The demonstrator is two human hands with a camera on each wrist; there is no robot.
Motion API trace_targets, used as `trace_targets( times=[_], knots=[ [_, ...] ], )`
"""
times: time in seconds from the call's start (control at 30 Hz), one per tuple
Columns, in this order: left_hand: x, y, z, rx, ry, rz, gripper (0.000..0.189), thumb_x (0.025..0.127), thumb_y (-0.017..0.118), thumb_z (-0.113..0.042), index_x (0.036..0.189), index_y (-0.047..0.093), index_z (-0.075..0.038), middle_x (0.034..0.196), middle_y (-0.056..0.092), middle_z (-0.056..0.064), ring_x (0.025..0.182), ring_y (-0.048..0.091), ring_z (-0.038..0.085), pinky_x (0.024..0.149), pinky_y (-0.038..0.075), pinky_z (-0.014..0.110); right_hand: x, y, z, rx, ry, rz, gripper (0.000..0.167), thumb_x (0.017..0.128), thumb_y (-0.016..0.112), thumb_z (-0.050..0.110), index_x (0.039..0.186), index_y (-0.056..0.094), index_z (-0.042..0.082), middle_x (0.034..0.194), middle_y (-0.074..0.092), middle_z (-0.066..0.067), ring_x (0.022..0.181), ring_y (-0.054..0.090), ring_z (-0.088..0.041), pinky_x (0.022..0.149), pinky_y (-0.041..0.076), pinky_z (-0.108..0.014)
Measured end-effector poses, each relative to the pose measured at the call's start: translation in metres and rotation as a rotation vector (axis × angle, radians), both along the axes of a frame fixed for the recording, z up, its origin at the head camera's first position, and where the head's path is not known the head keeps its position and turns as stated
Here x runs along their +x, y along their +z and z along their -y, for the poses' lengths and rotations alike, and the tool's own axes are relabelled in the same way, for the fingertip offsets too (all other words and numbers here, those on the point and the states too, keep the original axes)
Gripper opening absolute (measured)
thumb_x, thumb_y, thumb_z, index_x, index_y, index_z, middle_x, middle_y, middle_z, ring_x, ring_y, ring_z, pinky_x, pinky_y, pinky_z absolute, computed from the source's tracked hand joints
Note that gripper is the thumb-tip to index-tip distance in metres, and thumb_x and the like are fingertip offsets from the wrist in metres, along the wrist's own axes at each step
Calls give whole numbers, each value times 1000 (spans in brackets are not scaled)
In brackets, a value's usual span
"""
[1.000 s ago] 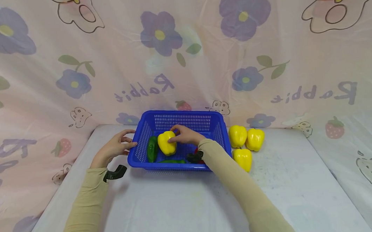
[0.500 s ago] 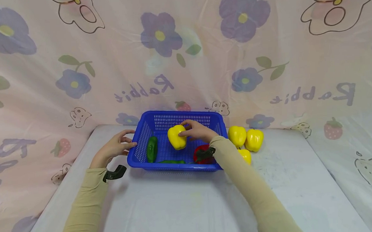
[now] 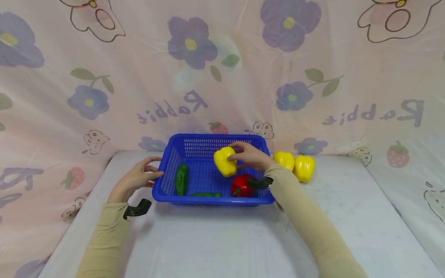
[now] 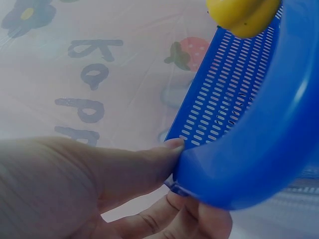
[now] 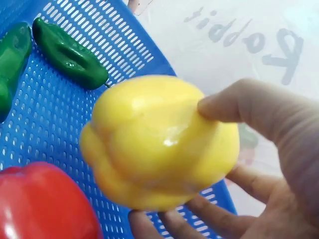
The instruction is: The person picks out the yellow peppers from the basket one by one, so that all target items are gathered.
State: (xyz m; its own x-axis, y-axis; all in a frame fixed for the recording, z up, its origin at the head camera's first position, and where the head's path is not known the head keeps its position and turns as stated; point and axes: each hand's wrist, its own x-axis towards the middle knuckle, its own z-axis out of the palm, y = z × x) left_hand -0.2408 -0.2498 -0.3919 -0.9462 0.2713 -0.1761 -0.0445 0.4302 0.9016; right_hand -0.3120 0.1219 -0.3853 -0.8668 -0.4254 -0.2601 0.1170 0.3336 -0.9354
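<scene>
My right hand grips a yellow bell pepper over the blue basket. In the right wrist view the thumb lies on top of the pepper and the fingers curl beneath it. My left hand holds the basket's left end. The left wrist view has its thumb at the rim and its fingers bent under it. Inside the basket, a green pepper lies at the left, another green pepper along the front wall, and a red bell pepper at the front right.
Two yellow bell peppers, a left one and a right one, stand on the white table right of the basket, partly behind the right sleeve. A printed curtain hangs behind the table.
My right hand has carried the yellow bell pepper rightward from beside the green pepper, uncovering the red bell pepper. The sleeve now hides a third yellow pepper on the table. The left hand stays put.
</scene>
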Motion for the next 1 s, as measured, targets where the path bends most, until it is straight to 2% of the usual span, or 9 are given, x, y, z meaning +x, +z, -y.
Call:
trace_targets(
  times=[0.3,0.57,0.8,1.0],
  knots=[
    [1,-2,0,10,2,-3,61,97,58,-12,146,24,1,105,57,21,85,63,26,72,56,38,11,8,-16,-2,-47,-28,54,87,70,14,136,46,9,130,46,-20,113,51,-37,91,46,-54],
    [0,-3,-1,13,6,-2,62,96,58,-11,147,24,1,103,57,21,82,63,24,71,56,38,23,20,-30,-61,-58,-66,53,89,69,14,137,46,10,133,45,-18,112,53,-36,85,52,-45],
    [-1,-4,-1,10,8,-3,61,96,58,-11,146,25,0,104,57,21,83,64,25,71,56,38,33,38,-48,-73,-79,-90,58,89,69,19,140,41,13,139,39,-18,116,49,-37,91,49,-45],
    [-1,-4,0,15,13,10,59,97,57,-11,146,26,-1,105,56,22,85,64,25,73,56,38,39,45,-68,-79,-74,-166,58,90,69,19,141,43,16,139,39,-17,116,49,-37,91,49,-47]
  ],
)
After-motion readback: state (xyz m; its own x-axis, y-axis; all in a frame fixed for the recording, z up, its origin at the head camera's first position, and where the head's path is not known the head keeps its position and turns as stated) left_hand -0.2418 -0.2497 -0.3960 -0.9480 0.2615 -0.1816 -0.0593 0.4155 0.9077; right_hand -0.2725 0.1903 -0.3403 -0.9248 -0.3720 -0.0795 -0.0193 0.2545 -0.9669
